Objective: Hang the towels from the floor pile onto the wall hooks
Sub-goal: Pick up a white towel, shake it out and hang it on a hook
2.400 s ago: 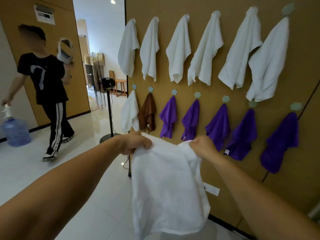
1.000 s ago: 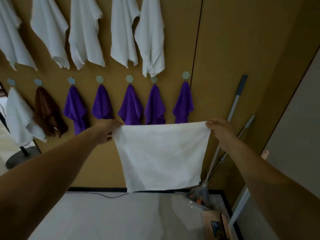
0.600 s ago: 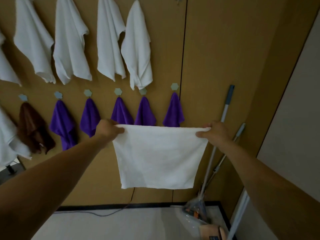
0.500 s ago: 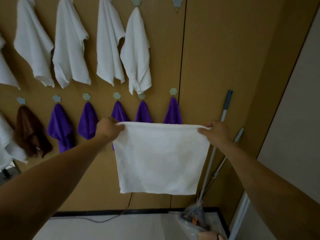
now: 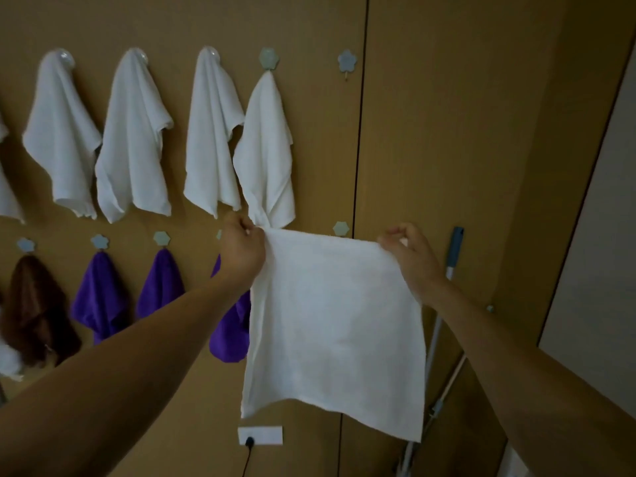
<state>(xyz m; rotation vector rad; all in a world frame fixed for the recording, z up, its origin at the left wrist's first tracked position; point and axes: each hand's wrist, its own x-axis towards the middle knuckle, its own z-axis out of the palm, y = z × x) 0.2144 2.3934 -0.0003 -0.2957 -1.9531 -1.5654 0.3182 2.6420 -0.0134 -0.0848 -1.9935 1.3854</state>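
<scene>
While both arms stretch up at the wall, the white towel hangs spread flat between the hands, well below the blue flower hook, whose small metal prong is showing. The left hand, below and left of that hook, has its fingers curled tight, pinching the towel's top left corner. The right hand, below and right of the hook, pinches the top right corner between thumb and bent fingers. The top edge runs nearly level from one hand to the other, and the bottom edge dips lower on the right.

Just left of the hook, in the same row, a hung white towel drapes from a green hook. Its lower tip comes down right beside the left hand, and I cannot tell if they touch. Three more white towels hang further left along that row.

Straight below the blue flower hook, a green hexagon hook peeks over the held towel's top edge. Down and to the left hang purple towels, one partly behind the left forearm, and a brown towel farthest out. Down and to the right a mop handle leans on the wall. Far below the hook sits a wall socket.
</scene>
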